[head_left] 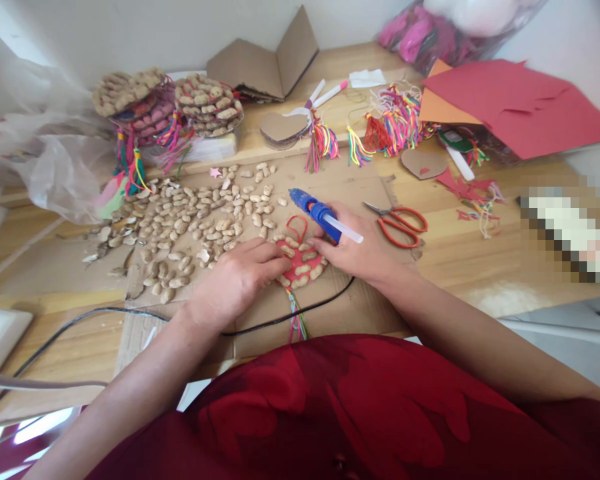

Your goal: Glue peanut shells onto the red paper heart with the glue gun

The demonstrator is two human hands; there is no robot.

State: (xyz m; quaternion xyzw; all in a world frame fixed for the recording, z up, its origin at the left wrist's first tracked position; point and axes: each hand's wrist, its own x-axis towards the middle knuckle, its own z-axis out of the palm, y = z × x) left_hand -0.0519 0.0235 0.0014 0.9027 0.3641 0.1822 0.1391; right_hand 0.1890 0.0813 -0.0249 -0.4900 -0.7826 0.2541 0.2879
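My right hand is wrapped round a blue hot glue gun, whose nozzle points up and left. A clear glue stick sticks out of its rear end. Below the gun lies a red ornament with rows of peanuts on it, a red cord loop at its top and a coloured tassel underneath. My left hand has its fingers curled and closed at the ornament's left edge. Its fingertips rest there; any single peanut under them is hidden. My right thumb touches the ornament's upper right.
Loose peanuts spread over the cardboard at left. Orange-handled scissors lie right of my hand. A black cable crosses in front. Behind are finished peanut ornaments, tassels, cardboard hearts and red sheets.
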